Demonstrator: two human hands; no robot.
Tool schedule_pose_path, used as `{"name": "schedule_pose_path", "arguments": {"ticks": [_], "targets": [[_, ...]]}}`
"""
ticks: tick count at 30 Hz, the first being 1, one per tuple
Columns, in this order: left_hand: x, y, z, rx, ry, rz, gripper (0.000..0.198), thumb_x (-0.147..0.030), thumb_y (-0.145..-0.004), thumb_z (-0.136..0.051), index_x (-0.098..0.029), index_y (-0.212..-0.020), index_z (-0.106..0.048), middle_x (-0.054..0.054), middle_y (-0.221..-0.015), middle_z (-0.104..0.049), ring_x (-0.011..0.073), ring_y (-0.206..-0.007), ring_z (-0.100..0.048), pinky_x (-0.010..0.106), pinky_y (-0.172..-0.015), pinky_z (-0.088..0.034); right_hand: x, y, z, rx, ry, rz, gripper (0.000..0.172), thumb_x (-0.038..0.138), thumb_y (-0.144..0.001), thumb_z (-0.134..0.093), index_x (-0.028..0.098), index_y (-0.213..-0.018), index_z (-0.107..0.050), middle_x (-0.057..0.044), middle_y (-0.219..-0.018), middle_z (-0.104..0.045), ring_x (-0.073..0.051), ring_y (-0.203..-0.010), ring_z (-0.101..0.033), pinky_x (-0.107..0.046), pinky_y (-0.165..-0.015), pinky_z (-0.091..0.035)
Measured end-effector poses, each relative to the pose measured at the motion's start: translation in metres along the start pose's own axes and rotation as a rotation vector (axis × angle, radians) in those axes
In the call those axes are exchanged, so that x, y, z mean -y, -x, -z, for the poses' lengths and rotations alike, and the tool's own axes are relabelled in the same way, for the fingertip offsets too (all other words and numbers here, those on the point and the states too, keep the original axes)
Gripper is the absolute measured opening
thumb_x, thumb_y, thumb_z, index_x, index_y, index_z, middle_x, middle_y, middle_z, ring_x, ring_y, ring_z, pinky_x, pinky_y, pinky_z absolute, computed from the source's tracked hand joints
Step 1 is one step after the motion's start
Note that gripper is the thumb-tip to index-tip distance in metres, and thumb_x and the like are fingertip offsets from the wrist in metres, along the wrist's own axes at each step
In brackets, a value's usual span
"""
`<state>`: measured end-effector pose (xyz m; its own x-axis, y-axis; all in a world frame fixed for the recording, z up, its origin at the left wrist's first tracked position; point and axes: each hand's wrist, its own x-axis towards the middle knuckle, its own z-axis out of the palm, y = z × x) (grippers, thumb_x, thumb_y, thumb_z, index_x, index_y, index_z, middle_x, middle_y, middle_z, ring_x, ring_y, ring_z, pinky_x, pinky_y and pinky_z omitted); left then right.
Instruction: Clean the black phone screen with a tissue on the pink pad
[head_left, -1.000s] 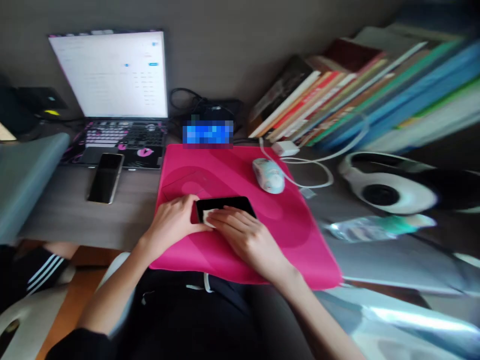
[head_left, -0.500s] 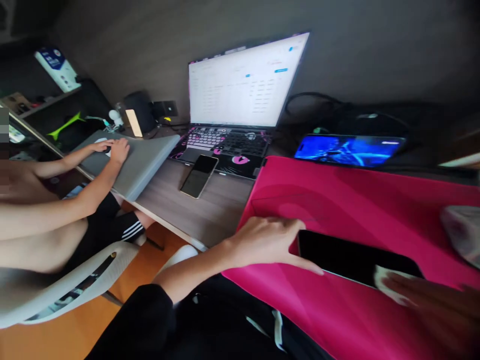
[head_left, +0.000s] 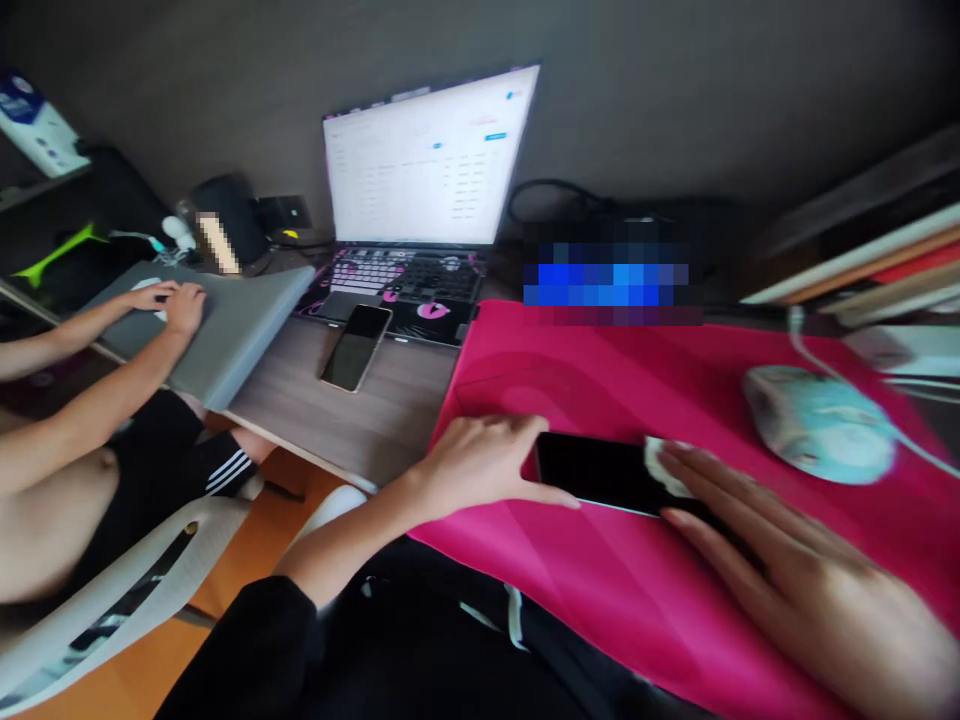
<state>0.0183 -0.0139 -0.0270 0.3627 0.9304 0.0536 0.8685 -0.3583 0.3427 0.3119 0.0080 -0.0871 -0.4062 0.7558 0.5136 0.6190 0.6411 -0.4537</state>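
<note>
A black-screened phone (head_left: 600,475) lies flat on the pink desk mat (head_left: 570,370). My left hand (head_left: 487,465) grips its left end, thumb along the near edge and fingers at the far corner. Under the fingertips of my right hand (head_left: 810,570), a crumpled white tissue (head_left: 661,468) is pressed against the screen. My right thumb rests by the near edge, and this hand hides the phone's right end.
Right of the phone sits a pale blue mouse (head_left: 821,425). Behind are an open laptop (head_left: 427,165), a second phone (head_left: 357,348) and a blurred blue screen (head_left: 607,285). Books (head_left: 885,250) stand at right. At left, another person's hands (head_left: 176,300) rest on a grey pad (head_left: 225,340).
My right hand has slid the tissue along the screen toward my left hand, which keeps its grip. The view has turned right, bringing the whole mouse and the books into sight.
</note>
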Motion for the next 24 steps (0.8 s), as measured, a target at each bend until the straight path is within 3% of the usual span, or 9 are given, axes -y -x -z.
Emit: {"name": "schedule_pose_path", "arguments": {"ticks": [1,6,12,17,24], "targets": [[0.0,-0.001,0.0,0.0,0.0,0.004,0.078,-0.075,-0.092,-0.064,-0.016,-0.142,-0.051,0.015,-0.128,-0.076,0.0287,-0.116,-0.075,0.037,-0.086,-0.06,0.002,0.0,0.006,0.075,0.031,0.018,0.059,0.062,-0.103,-0.048,0.049,-0.16,-0.046,-0.009,-0.15,-0.067,-0.036,-0.126,-0.071,-0.057,-0.087,-0.064],[-0.005,-0.004,0.007,-0.016,-0.017,0.004,0.071,-0.067,-0.091,-0.073,-0.019,-0.14,-0.052,0.014,-0.133,-0.075,0.0305,-0.12,-0.074,0.036,-0.089,-0.059,0.017,0.002,0.028,0.129,0.175,0.1,0.059,0.049,-0.109,-0.048,0.037,-0.166,-0.04,-0.006,-0.154,-0.063,-0.036,-0.127,-0.071,-0.055,-0.101,-0.065],[-0.007,-0.011,0.017,-0.004,-0.1,0.013,0.065,-0.059,-0.094,-0.074,-0.018,-0.139,-0.051,0.012,-0.13,-0.076,0.0328,-0.118,-0.075,0.039,-0.087,-0.06,0.039,-0.003,0.052,0.213,0.181,0.117,0.038,0.035,-0.111,-0.051,0.027,-0.145,-0.067,-0.005,-0.147,-0.069,-0.029,-0.13,-0.071,-0.05,-0.11,-0.062],[-0.001,-0.016,0.017,0.003,-0.12,-0.037,0.066,-0.059,-0.094,-0.074,-0.02,-0.142,-0.049,0.013,-0.135,-0.074,0.0335,-0.119,-0.075,0.04,-0.086,-0.06,0.041,-0.015,0.045,0.183,0.126,-0.023,0.037,0.028,-0.111,-0.05,0.023,-0.142,-0.069,-0.005,-0.147,-0.069,-0.026,-0.137,-0.066,-0.047,-0.12,-0.054],[-0.001,-0.018,0.016,-0.013,-0.162,-0.022,0.068,-0.06,-0.093,-0.074,-0.02,-0.143,-0.051,0.013,-0.133,-0.075,0.034,-0.116,-0.076,0.041,-0.084,-0.061,0.029,-0.026,0.024,0.172,0.032,-0.085,0.048,0.032,-0.111,-0.051,0.022,-0.158,-0.053,-0.006,-0.163,-0.053,-0.025,-0.153,-0.047,-0.049,-0.131,-0.04]]}}
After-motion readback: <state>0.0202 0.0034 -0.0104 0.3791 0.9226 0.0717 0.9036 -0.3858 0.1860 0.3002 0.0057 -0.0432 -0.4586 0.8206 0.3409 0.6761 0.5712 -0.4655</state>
